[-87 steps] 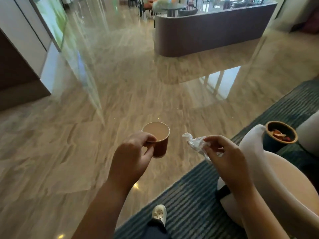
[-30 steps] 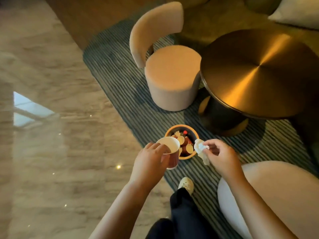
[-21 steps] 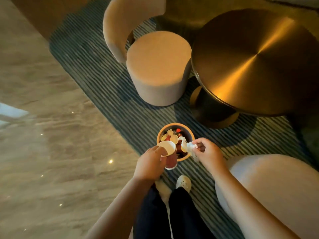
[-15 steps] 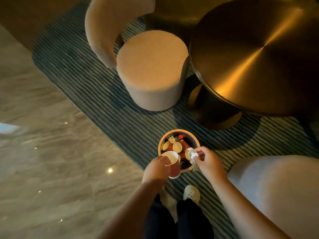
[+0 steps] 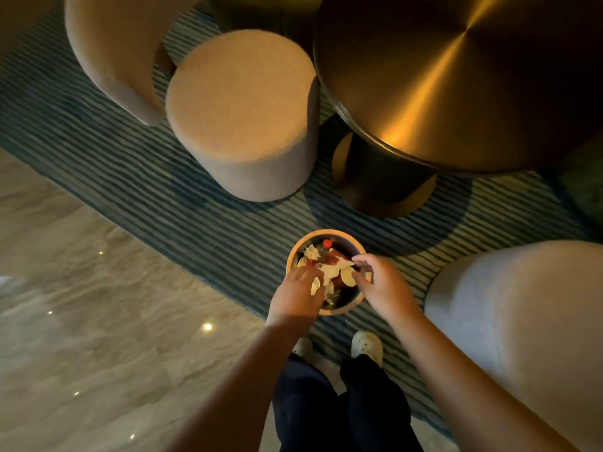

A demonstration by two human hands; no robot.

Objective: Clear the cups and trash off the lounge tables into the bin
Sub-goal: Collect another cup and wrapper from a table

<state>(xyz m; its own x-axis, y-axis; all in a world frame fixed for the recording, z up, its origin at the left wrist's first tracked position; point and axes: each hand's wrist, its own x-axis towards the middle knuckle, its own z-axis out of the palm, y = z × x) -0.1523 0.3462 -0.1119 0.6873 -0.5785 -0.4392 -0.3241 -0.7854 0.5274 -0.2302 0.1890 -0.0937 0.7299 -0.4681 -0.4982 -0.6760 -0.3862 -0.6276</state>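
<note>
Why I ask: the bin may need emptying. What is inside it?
The bin holds paper cups, a crumpled white wrapper and a small red piece. The left hand and right hand over the rim cover part of it; whatever lies beneath is hidden.

The round gold metal tabletop is brushed and glossy. The round beige stool wears matt, nubbly cloth. The blue-grey striped rug looks woven; the beige stone floor is polished. The rim of the small round bin looks wooden.
</note>
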